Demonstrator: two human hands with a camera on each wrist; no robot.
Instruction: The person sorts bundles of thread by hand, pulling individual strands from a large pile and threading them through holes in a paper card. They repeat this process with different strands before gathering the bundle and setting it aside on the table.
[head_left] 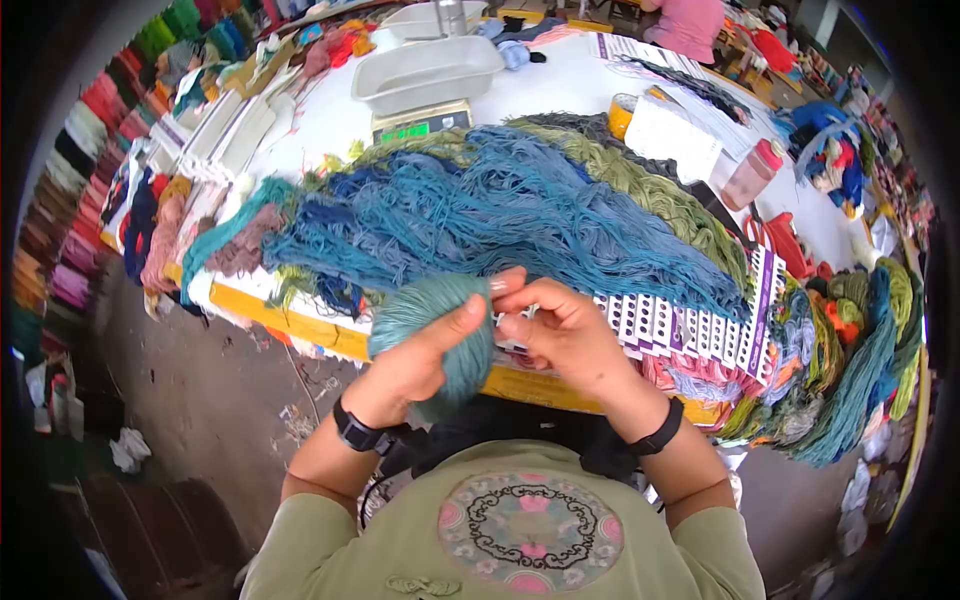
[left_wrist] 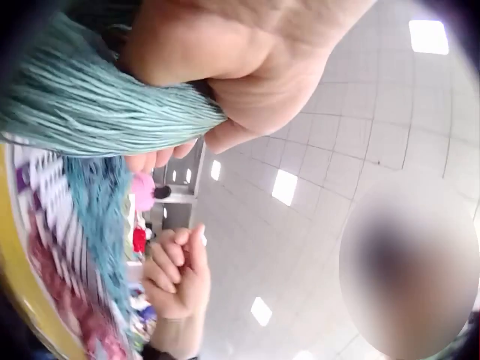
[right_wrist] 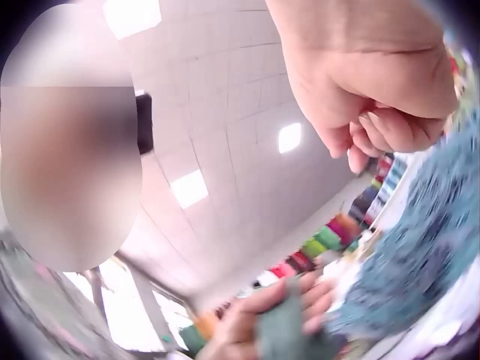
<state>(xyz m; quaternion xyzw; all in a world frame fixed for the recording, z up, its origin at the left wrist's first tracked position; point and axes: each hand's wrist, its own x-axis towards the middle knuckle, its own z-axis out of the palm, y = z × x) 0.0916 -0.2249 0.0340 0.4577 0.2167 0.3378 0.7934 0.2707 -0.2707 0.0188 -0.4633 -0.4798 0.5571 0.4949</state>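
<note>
My left hand point(head_left: 415, 360) grips a thick teal skein of yarn point(head_left: 468, 362) in front of my chest, thumb across its near side. In the left wrist view the skein's strands point(left_wrist: 112, 112) run side by side into the palm. My right hand point(head_left: 580, 340) is raised just right of the skein, its fingers curled and thumb against the index finger. No strand shows between those fingers in the right wrist view. Behind both hands a big heap of loose blue yarn point(head_left: 480, 215) spreads over the table.
White cards with rows of holes point(head_left: 660, 330) line the table's front edge point(head_left: 290, 320). Olive yarn point(head_left: 640, 180) lies behind the blue heap. Farther back stands a scale point(head_left: 420, 122) with a plastic tub point(head_left: 425, 75). A pink-capped bottle point(head_left: 752, 175) is at right; hanging yarns point(head_left: 865, 350) flank that side.
</note>
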